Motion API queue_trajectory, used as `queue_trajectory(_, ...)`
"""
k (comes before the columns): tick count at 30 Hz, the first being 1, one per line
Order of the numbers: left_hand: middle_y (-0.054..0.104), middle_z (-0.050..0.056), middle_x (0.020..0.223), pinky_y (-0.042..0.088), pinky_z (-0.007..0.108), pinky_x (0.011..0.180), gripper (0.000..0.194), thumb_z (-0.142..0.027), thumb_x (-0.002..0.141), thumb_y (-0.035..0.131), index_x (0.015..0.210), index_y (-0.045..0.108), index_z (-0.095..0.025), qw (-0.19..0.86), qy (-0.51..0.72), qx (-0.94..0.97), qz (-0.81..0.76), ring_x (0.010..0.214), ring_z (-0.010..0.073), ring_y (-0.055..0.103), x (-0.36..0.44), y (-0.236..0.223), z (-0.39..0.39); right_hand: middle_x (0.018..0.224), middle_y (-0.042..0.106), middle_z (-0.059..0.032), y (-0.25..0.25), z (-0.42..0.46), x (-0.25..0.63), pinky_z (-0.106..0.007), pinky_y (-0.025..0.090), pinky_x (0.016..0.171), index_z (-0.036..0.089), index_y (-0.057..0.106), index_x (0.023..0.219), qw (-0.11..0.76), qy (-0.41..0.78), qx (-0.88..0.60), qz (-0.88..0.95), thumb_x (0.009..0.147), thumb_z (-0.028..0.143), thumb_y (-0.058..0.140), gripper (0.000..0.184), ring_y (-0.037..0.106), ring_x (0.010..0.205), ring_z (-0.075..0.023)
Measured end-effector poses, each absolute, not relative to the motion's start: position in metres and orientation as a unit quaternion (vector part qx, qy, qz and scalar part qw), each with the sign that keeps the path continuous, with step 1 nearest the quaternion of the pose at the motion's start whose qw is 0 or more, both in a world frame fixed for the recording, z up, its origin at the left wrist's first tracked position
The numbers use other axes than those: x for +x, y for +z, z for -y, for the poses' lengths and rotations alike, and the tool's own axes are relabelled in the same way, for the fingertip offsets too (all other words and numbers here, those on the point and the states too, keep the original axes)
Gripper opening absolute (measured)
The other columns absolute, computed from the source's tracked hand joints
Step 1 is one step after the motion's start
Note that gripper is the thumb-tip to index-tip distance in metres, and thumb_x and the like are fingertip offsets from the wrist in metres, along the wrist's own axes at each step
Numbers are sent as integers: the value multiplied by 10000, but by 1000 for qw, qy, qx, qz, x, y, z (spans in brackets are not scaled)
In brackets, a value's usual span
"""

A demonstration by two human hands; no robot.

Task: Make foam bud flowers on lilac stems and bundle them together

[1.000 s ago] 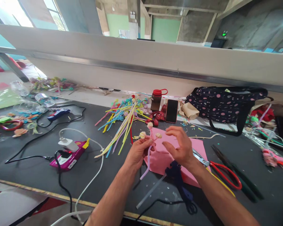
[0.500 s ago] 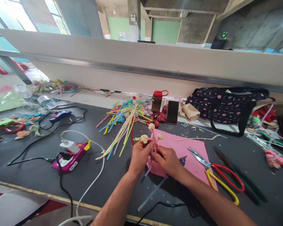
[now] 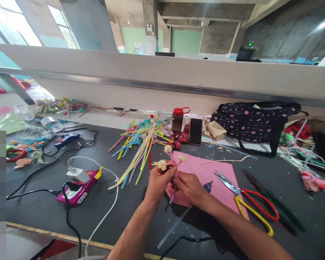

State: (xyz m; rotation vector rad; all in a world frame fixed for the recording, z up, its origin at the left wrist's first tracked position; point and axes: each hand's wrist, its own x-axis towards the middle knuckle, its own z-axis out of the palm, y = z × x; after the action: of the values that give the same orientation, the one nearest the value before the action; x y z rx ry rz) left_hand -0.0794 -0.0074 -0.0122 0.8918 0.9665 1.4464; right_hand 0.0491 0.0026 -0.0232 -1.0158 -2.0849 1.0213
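Both hands meet over the pink sheet's left part. My left hand [image 3: 158, 182] pinches the pink stems of a small flower sprig [image 3: 168, 148] with cream-yellow fuzzy blossoms. Fingers of my right hand [image 3: 191, 187] close on the same stems just below; their tips are partly hidden. A pale purple stem end [image 3: 172, 198] sticks out under the hands. Beneath my right wrist lies a dark blue tool with a pointed tip [image 3: 208, 186], mostly covered. A translucent stick [image 3: 173, 228] extends from under that forearm toward the table's front edge.
Scissors [image 3: 233, 187] and dark-handled pliers [image 3: 273, 202] lie right of my hands on the pink sheet [image 3: 219, 166] and table. Coloured pipe cleaners [image 3: 141, 148] pile behind left. A purple power strip [image 3: 78, 191] with cables sits left. A phone [image 3: 195, 131], bottle [image 3: 177, 119] and bag [image 3: 254, 124] stand behind.
The view has tilted up slightly. Both hands stay together on the sprig, with only a small shift of the stems and fingers.
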Motion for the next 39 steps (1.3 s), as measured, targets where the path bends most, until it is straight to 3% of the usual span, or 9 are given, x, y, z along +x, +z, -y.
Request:
queue_trajectory(4, 530, -31, 494, 387, 215, 410, 160, -283, 659, 683, 653, 611, -140, 587, 575, 406, -400, 396, 84, 469, -83, -13, 7, 722, 631, -20, -21, -6, 51, -241, 446, 640, 181, 600, 743, 320, 467, -333, 754, 885, 419, 396, 344, 590, 660, -138)
queue_trajectory(9, 525, -21, 481, 340, 207, 363, 224, -314, 610, 710, 584, 575, -137, 627, 523, 416, -401, 361, 82, 451, -89, -15, 7, 649, 606, -2, -20, -8, 53, -256, 461, 616, 166, 608, 696, 278, 590, -268, 709, 838, 447, 460, 348, 576, 604, -135)
queue_trajectory(13, 503, -40, 485, 308, 195, 357, 244, -307, 581, 730, 597, 549, -143, 650, 526, 394, -382, 351, 60, 412, -90, -17, 5, 638, 610, -2, -20, -6, 51, -254, 450, 593, 158, 608, 680, 261, 623, -277, 683, 814, 440, 489, 334, 568, 576, -127)
queue_trajectory(17, 512, -44, 524, 315, 186, 378, 235, -279, 584, 738, 666, 565, -143, 655, 543, 367, -375, 388, 58, 426, -88, -21, 3, 611, 603, 5, -21, -5, 48, -237, 438, 578, 165, 579, 632, 281, 582, -299, 702, 837, 388, 462, 325, 557, 568, -123)
queue_trajectory(24, 467, -57, 467, 286, 162, 368, 245, -300, 604, 730, 574, 557, -129, 664, 547, 320, -397, 370, 35, 392, -84, -24, -1, 647, 603, 7, -25, -3, 47, -208, 400, 584, 164, 577, 664, 278, 434, -335, 789, 884, 304, 412, 308, 554, 607, -116)
queue_trajectory(29, 461, -64, 491, 173, 134, 328, 249, -334, 617, 720, 641, 587, -125, 647, 572, 283, -418, 356, 3, 315, -89, -26, -7, 587, 591, 14, -26, 6, 45, -198, 317, 500, 177, 561, 676, 224, 324, -376, 839, 914, 300, 349, 341, 520, 517, -101)
queue_trajectory(34, 366, -89, 413, 113, 129, 325, 306, -384, 604, 726, 651, 591, -114, 651, 570, 264, -427, 332, -4, 253, -90, -27, -10, 637, 645, -47, -16, 12, 48, -240, 266, 502, 170, 587, 670, 156, 166, -406, 885, 903, 276, 346, 351, 548, 545, -131)
queue_trajectory(37, 434, -69, 446, 119, 132, 322, 326, -393, 574, 745, 639, 590, -114, 631, 582, 259, -442, 338, -4, 288, -91, -28, -11, 658, 658, -66, -11, 12, 50, -249, 272, 509, 166, 611, 687, 128, 158, -410, 889, 889, 267, 359, 338, 559, 560, -145)
queue_trajectory(39, 494, -51, 501, 158, 133, 323, 317, -382, 565, 754, 633, 594, -116, 619, 592, 262, -444, 359, -1, 337, -91, -28, -12, 654, 653, -52, -10, 8, 52, -240, 302, 522, 170, 614, 681, 144, 213, -419, 871, 884, 294, 375, 337, 559, 578, -143)
